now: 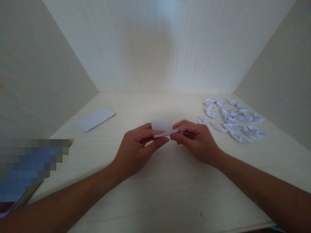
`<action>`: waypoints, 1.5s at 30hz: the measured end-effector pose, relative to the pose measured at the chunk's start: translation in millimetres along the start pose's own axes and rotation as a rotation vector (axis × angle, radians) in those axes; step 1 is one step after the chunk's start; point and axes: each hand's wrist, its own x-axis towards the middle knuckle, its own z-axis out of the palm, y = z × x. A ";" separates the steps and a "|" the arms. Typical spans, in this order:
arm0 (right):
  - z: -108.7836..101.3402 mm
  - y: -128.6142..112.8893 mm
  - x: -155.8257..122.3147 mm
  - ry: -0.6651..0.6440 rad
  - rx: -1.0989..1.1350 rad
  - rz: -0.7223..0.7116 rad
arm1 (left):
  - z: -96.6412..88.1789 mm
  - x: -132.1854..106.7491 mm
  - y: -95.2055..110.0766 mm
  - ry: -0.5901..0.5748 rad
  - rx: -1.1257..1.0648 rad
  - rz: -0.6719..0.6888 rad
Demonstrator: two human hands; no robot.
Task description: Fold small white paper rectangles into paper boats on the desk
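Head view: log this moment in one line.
left hand: holding folded white paper; right hand: holding same paper; left side: white paper rectangle; right side: folded white paper shapes

gap between left hand (pixel 134 147), flat paper (pixel 96 119); folded shapes (pixel 227 116) block right

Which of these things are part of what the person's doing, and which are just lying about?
Part of the work:
- creased paper, held by the left hand and right hand
- probably the flat paper and folded paper pieces

Apparently just lying about:
- pixelated thing, left edge, too obscured to name
- dark speck
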 end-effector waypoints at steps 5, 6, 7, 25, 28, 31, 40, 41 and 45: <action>4.8 -7.6 -4.6 0.067 0.028 -0.015 | -0.1 -1.5 6.1 0.055 0.059 0.080; 5.8 -9.3 -5.6 0.079 0.024 -0.015 | 0.3 -2.4 6.9 0.064 0.059 0.085; 6.7 -10.8 -6.5 0.088 0.020 -0.016 | 0.7 -3.6 7.4 0.072 0.050 0.084; 14.8 -18.9 -9.1 0.198 0.133 0.060 | 8.6 -9.5 12.8 0.159 -0.223 -0.141; 15.6 -20.5 -9.4 0.207 0.156 0.083 | 8.4 -9.3 14.7 0.145 -0.193 -0.142; 16.3 -22.1 -10.0 0.216 0.161 0.101 | 8.0 -9.7 15.5 0.136 -0.182 -0.148; 19.6 -27.1 -11.7 0.251 0.143 0.105 | 6.6 -9.1 17.7 0.149 -0.184 -0.189; 19.8 -27.7 -12.0 0.258 0.135 0.102 | 6.5 -8.3 18.5 0.149 -0.199 -0.198; 19.2 -27.5 -12.3 0.269 0.097 0.081 | 7.0 -5.7 19.0 0.153 -0.300 -0.252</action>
